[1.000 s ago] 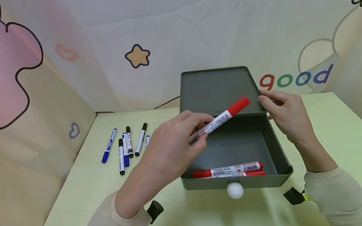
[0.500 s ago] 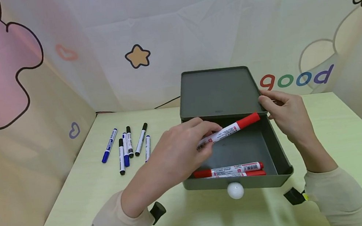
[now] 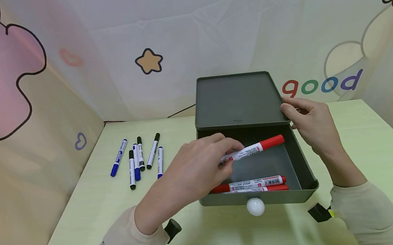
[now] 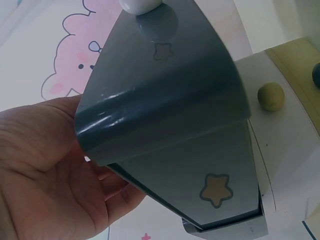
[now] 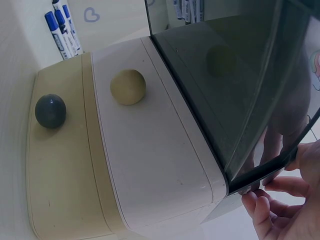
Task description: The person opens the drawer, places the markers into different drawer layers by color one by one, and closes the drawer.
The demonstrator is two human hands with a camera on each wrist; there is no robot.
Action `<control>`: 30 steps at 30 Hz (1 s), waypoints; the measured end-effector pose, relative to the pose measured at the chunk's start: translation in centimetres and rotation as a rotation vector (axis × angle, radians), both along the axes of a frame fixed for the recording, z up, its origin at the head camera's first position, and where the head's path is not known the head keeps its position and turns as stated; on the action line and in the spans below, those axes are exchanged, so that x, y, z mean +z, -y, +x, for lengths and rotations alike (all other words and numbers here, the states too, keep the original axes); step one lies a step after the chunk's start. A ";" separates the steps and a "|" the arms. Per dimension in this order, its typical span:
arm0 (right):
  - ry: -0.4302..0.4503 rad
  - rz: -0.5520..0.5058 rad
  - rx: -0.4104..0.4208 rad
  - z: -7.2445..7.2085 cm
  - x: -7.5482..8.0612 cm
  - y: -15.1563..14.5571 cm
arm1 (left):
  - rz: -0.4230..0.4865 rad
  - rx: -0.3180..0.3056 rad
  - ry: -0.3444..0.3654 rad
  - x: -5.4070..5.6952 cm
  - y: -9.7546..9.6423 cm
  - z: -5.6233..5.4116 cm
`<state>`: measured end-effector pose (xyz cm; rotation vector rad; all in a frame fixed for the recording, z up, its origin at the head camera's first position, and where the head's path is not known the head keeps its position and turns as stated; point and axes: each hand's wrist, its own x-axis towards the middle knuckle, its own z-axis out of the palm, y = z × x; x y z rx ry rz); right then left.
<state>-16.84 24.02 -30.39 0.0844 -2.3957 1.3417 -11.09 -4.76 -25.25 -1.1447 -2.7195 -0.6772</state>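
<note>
My left hand (image 3: 195, 166) pinches a red marker (image 3: 251, 150), its red cap end pointing right, low over the pulled-out grey drawer (image 3: 280, 197). The marker's left end is hidden by the fingers. Two red markers lie along the drawer's front wall, one red marker (image 3: 257, 183) in full sight and the other mostly behind the rim. With thumb and fingers, my right hand (image 3: 313, 124) grips the right front edge of the drawer unit's grey top (image 3: 237, 100). The left wrist view has the left hand (image 4: 55, 165) beside the drawer, its marker out of sight.
Several blue and black markers (image 3: 140, 154) lie on the table (image 3: 85, 230) left of the unit. Below the grey drawer sit a white drawer (image 5: 155, 145) and a cream drawer (image 5: 65, 175), both pushed in, with round knobs. A white knob (image 3: 255, 206) juts from the grey drawer's front.
My left hand has moved right and down with the red marker, from above the drawer's back edge to lower over its inside. My right hand stays at the unit's edge.
</note>
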 end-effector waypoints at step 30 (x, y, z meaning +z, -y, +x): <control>0.012 0.004 -0.009 0.1 0.1 0.1 | -0.107 -0.030 0.062 -0.3 -0.2 -0.1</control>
